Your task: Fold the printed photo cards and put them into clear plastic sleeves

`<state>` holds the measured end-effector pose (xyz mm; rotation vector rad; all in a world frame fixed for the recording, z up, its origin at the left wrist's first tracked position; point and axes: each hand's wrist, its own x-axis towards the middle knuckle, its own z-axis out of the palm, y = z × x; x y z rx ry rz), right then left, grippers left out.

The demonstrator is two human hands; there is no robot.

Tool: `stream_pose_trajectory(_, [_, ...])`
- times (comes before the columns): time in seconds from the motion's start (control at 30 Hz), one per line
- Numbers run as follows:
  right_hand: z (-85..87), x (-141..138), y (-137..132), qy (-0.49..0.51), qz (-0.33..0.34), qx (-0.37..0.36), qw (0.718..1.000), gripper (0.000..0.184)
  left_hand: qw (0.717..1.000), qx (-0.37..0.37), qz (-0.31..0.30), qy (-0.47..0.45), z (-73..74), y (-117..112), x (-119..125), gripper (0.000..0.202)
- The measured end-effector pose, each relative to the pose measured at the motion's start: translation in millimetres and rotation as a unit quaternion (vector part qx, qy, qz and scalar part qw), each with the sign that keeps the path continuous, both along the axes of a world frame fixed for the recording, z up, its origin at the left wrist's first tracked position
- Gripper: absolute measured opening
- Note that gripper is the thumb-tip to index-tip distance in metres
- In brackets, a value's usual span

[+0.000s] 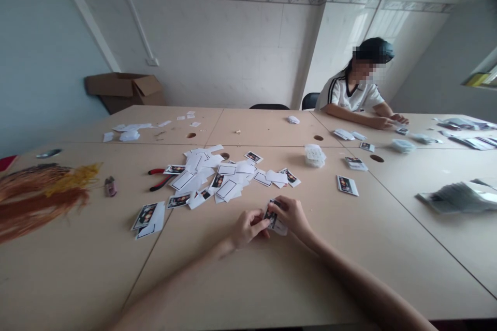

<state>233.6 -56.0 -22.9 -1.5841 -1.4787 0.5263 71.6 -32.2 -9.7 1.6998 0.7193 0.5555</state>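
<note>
My left hand (248, 228) and my right hand (291, 215) meet over the beige table (77, 269), both pinching a small printed photo card with white paper (278, 226). My fingers hide most of the card. Just beyond my hands lies a loose spread of white paper pieces and printed cards (205, 178). Red-handled pliers (159, 178) rest at that spread's left edge. Two more cards (145, 216) lie to the left of my hands, and another card (347, 185) lies to the right.
A seated co-worker (351, 85) handles something small at the far table edge. A stack of clear plastic pieces (315, 155) stands beyond my hands. Bundled packets (458, 196) lie at right. Orange-yellow fringe (39, 191) lies at left, and a cardboard box (124, 90) stands against the wall.
</note>
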Motion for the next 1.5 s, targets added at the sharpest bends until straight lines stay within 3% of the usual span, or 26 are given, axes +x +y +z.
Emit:
stream_pose_trajectory(0.2, [-2.4,-0.1,0.9,0.034,0.001,-0.014,0.999,0.05,0.999,-0.034,-0.021,-0.011,5.4,-1.3,0.7,0.021])
stream_pose_trajectory(0.4, [3.6,5.6,0.7,0.018,0.07,-0.017,0.997,0.037,0.997,-0.07,-0.012,-0.029,1.3,1.6,-0.7,0.019])
stream_pose_trajectory(0.57, [3.0,9.7,3.6,0.079,0.072,-0.032,0.994,0.047,0.998,-0.066,-0.016,-0.014,3.1,2.1,-0.5,0.021])
stream_pose_trajectory(0.7, [5.8,13.3,5.4,0.13,0.088,-0.04,0.987,0.052,0.991,-0.095,0.07,-0.068,8.4,3.0,1.2,0.024])
stream_pose_trajectory(0.8, [8.4,13.7,5.5,0.183,0.176,-0.041,0.966,0.041,0.975,-0.125,0.152,-0.099,10.1,4.4,1.5,0.024])
stream_pose_trajectory(0.9, [4.3,11.0,6.1,0.265,0.232,-0.015,0.936,0.051,0.977,-0.12,0.155,-0.084,8.3,4.0,2.1,0.025])
stream_pose_trajectory(0.97, [-0.3,9.4,6.5,0.275,0.2,0.0,0.941,0.047,0.982,-0.096,0.146,-0.072,5.7,2.1,3.2,0.026])
stream_pose_trajectory(1.13, [-3.9,9.1,5.2,0.159,0.153,0.013,0.975,0.038,0.984,0.0,0.151,-0.098,1.9,-2.4,5.4,0.053])
stream_pose_trajectory(1.33, [-4.9,2.3,6.5,0.224,0.124,-0.004,0.967,0.041,0.984,-0.085,0.144,-0.059,6.1,-0.4,4.8,0.039])
stream_pose_trajectory(1.5, [-3.5,-0.9,4.5,0.199,0.123,-0.006,0.972,0.041,0.976,-0.075,0.188,-0.075,8.0,-0.6,4.5,0.027])
